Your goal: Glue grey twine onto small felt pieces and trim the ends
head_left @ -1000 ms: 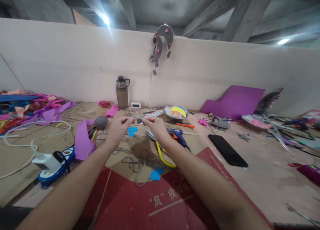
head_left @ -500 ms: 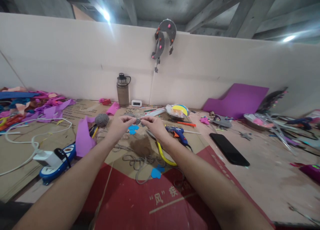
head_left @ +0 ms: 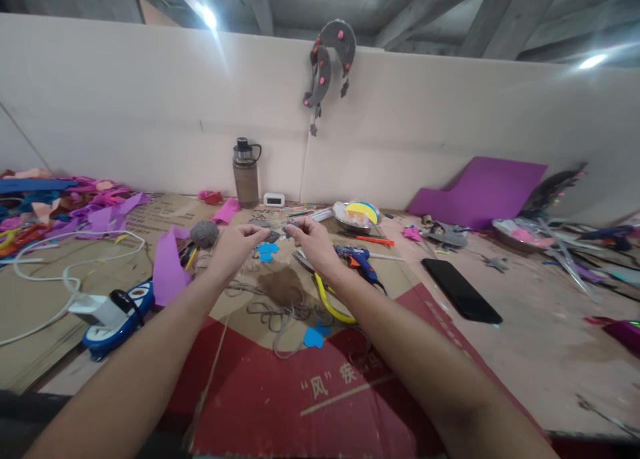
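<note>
My left hand (head_left: 236, 247) pinches a small dark grey piece of felt or foam (head_left: 273, 235) between thumb and fingertips. Opposite it, my right hand (head_left: 317, 247) is closed on another small grey piece (head_left: 291, 227), partly hidden by the fingers. A narrow gap separates the two hands. Just below them lie blue cut-out shapes (head_left: 268, 251). Loose grey yarn (head_left: 280, 312) sprawls across the cardboard nearer to me, beside another blue cut-out (head_left: 314, 336). Yellow-handled scissors (head_left: 330, 304) lie partly under my right forearm, next to a blue glue gun (head_left: 364, 264).
Left are a yarn ball (head_left: 205, 233), purple foam sheet (head_left: 169, 266) and power strip (head_left: 117, 322) with a white cable. A bottle (head_left: 246, 176) stands by the wall. Right lie a phone (head_left: 460, 290), a bowl (head_left: 357, 218) and a grey star (head_left: 495, 264).
My hands have drawn slightly apart, and a grey piece now shows at each hand's fingertips. Before, they met around one grey bit. The view has tilted down a little.
</note>
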`<state>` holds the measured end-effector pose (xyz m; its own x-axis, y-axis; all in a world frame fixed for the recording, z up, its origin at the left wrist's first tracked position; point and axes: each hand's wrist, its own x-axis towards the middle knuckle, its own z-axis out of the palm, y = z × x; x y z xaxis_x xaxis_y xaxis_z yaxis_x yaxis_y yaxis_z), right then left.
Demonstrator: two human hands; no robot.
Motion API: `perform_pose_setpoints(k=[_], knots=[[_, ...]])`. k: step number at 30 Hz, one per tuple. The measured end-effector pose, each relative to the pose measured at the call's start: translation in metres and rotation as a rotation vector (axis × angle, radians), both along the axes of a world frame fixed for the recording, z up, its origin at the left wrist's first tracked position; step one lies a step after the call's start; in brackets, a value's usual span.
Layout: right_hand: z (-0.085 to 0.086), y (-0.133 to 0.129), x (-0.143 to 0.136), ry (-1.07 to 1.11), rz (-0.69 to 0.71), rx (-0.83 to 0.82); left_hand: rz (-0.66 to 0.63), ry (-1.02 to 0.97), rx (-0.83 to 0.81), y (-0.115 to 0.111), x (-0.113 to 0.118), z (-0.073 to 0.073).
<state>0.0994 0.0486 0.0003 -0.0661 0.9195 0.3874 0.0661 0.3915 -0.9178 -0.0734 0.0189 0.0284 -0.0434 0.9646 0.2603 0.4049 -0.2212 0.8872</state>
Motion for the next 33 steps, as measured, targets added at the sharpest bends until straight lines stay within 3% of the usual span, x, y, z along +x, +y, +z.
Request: perform_pose_setpoints(k=[20,33], knots=[[-0.0028,0.0016,0.0014,0.002,-0.037,-0.016,-0.013,-0.107,-0.021,0.0007,0.0015,-0.0011],[-0.0045,0.0040,0.0022,0.155,0.010,-0.124,0.011,-0.072,-0.031,0.0016,0.0012,-0.0019]])
